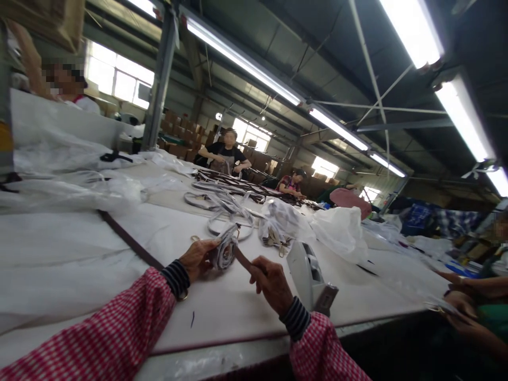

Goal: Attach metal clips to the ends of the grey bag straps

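My left hand (201,258) is closed on the side of a rolled-up grey strap (225,252), which is held just over the white table. From the roll a flat brown end (242,258) runs toward my right hand (273,280), whose thumb and fingers pinch it. Part of the roll is hidden behind my left fingers. A metal clasp shows near its top. Beside my right hand stands a white tape dispenser (302,267). Another brown strap (129,241) lies on the table and passes behind my left forearm.
Loose grey straps (216,198) lie farther back, with a bundle of clasped straps (273,235) and clear plastic bags (337,227) to their right. Plastic sheeting (79,190) covers the left side. Several people work around the table; a co-worker's hands (462,304) are at the right.
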The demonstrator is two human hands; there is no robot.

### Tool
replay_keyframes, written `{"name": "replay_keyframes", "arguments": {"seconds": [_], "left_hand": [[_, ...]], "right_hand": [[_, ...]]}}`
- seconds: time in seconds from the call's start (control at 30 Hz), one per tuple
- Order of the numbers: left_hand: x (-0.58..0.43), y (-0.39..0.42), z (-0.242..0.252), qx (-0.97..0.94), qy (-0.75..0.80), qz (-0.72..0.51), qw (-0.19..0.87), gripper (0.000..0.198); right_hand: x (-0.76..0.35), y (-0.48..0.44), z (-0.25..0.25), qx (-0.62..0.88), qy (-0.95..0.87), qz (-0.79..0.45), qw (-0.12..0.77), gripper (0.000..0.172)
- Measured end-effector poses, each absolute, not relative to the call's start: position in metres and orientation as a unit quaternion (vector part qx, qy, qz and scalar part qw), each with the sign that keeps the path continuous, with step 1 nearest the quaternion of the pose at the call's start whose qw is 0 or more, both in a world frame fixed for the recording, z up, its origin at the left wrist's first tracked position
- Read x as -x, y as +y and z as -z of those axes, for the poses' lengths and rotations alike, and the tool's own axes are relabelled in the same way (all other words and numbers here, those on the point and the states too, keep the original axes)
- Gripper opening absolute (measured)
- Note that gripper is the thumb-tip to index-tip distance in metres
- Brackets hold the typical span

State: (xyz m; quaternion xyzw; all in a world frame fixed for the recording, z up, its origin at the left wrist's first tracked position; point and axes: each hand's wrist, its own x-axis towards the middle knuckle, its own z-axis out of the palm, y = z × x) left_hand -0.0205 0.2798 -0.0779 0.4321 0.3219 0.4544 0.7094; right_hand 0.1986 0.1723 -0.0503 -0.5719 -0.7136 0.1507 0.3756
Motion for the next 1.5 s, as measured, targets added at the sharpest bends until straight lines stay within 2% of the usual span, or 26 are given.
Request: {"name": "replay_keyframes", "arguments": {"seconds": [0.1, 0.2, 0.4, 0.5, 0.73, 0.9, 0.97, 1.03, 1.17, 1.23, 1.33, 1.43, 1.5], "left_hand": [[0.022, 0.276, 0.074, -0.445, 0.314, -0.446, 0.710, 0.043], [0.022, 0.271, 0.070, -0.455, 0.309, -0.440, 0.710, 0.044], [0.020, 0.267, 0.068, -0.467, 0.299, -0.441, 0.705, 0.044], [0.019, 0.264, 0.068, -0.479, 0.290, -0.438, 0.703, 0.046], [0.016, 0.260, 0.072, -0.530, 0.279, -0.422, 0.681, 0.050], [0.017, 0.264, 0.074, -0.531, 0.297, -0.440, 0.661, 0.047], [0.018, 0.265, 0.072, -0.523, 0.308, -0.442, 0.660, 0.048], [0.018, 0.264, 0.071, -0.518, 0.317, -0.441, 0.661, 0.050], [0.014, 0.260, 0.067, -0.537, 0.326, -0.438, 0.643, 0.049], [0.012, 0.255, 0.064, -0.599, 0.330, -0.445, 0.578, 0.045], [0.007, 0.242, 0.062, -0.740, 0.331, -0.447, 0.378, 0.035], [0.001, 0.230, 0.069, -0.846, 0.308, -0.394, 0.187, 0.029], [-0.003, 0.227, 0.079, -0.893, 0.272, -0.342, 0.110, 0.026]], "right_hand": [[-0.181, 0.173, 0.049, 0.536, -0.693, -0.250, 0.412, 0.018], [-0.178, 0.181, 0.050, 0.542, -0.656, -0.286, 0.442, 0.018], [-0.177, 0.192, 0.048, 0.508, -0.658, -0.353, 0.429, 0.022], [-0.169, 0.192, 0.043, 0.494, -0.668, -0.360, 0.424, 0.023], [-0.156, 0.204, 0.041, 0.508, -0.623, -0.358, 0.475, 0.024], [-0.169, 0.201, 0.043, 0.498, -0.615, -0.375, 0.483, 0.041], [-0.179, 0.195, 0.048, 0.511, -0.612, -0.319, 0.512, 0.038], [-0.188, 0.186, 0.054, 0.519, -0.660, -0.182, 0.513, 0.033], [-0.189, 0.167, 0.060, 0.441, -0.793, 0.134, 0.397, 0.031], [-0.183, 0.159, 0.059, 0.405, -0.811, 0.201, 0.371, 0.025], [-0.175, 0.149, 0.058, 0.395, -0.805, 0.242, 0.370, 0.023], [-0.176, 0.142, 0.066, 0.411, -0.810, 0.223, 0.353, 0.022], [-0.180, 0.140, 0.074, 0.416, -0.821, 0.189, 0.342, 0.020]]}}
